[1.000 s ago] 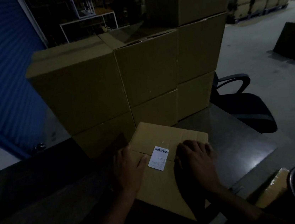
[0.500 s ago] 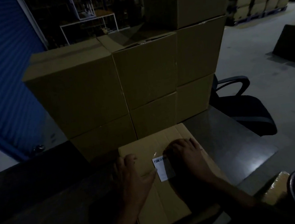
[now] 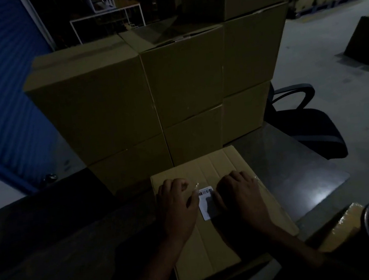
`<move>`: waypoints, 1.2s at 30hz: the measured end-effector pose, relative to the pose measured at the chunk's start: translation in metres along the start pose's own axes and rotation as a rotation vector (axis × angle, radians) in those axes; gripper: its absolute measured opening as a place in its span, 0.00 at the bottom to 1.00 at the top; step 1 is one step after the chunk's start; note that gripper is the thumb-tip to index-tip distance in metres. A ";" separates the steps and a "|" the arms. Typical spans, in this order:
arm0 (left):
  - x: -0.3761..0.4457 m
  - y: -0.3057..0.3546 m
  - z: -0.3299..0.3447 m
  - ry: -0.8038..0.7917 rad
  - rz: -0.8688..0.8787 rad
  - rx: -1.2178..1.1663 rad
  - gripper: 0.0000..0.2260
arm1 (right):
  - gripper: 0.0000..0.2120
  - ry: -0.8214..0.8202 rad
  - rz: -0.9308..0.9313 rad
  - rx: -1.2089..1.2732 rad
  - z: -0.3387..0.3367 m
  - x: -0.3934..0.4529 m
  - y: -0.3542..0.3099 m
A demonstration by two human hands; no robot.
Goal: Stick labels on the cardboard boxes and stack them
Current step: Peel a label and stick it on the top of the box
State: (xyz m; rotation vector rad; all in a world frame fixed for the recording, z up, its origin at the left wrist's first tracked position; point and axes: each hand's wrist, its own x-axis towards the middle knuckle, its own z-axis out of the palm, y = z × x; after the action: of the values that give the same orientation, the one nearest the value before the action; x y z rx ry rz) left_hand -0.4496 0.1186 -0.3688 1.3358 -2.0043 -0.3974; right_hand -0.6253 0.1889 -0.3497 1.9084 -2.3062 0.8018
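The cardboard box (image 3: 221,216) lies on the dark worktop (image 3: 298,165), just in front of the stack of boxes (image 3: 151,102) that stands at the far side. A white label (image 3: 207,203) with a barcode is on the top face of the box, between the two hands.

The left hand (image 3: 177,207) rests on the box at the left of the label, with its fingers (image 3: 179,184) curled under, and the thumb seems to touch the left edge of the label. The right hand (image 3: 241,193) rests at the right side in the same way, knuckles up and fingers bent, its inner edge close against the label. Neither hand holds anything; I judge that both press the label flat, but in this dim light I cannot tell exactly which part presses.

The box looks stiff, with folded flaps and a taped seam, so the top can take pressure near the edges better than over the middle seam. Its weight cannot be seen. For the stacking, I think the best hold is with one palm on each of the two opposite side walls, low down, because the smooth cardboard may slip if taken only from the top. The label is thin and can wrinkle if it is rubbed sideways.

An office chair (image 3: 309,124) stands beside the worktop at the right.
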 end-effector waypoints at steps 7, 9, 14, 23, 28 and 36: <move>0.000 0.001 0.002 0.023 -0.004 -0.043 0.11 | 0.11 -0.019 0.104 -0.081 -0.005 -0.015 -0.014; 0.000 0.002 0.001 0.023 -0.004 -0.046 0.11 | 0.12 -0.045 0.112 -0.085 -0.003 -0.015 -0.016; -0.001 0.003 -0.002 0.018 -0.014 -0.081 0.11 | 0.10 -0.062 0.153 0.001 -0.001 -0.017 -0.024; 0.002 0.002 0.002 -0.004 -0.043 -0.089 0.06 | 0.11 -0.038 0.350 0.141 -0.012 0.000 -0.036; 0.002 0.002 0.002 -0.010 -0.058 -0.049 0.06 | 0.14 -0.034 0.369 0.149 -0.005 0.004 -0.032; 0.003 0.001 0.006 -0.006 -0.049 -0.063 0.06 | 0.18 -0.084 0.394 0.267 -0.002 0.005 -0.031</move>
State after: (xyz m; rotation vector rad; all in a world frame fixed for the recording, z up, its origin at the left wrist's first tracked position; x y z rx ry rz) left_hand -0.4547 0.1155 -0.3711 1.3475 -1.9508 -0.4837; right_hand -0.5978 0.1815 -0.3353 1.6143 -2.8013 1.1349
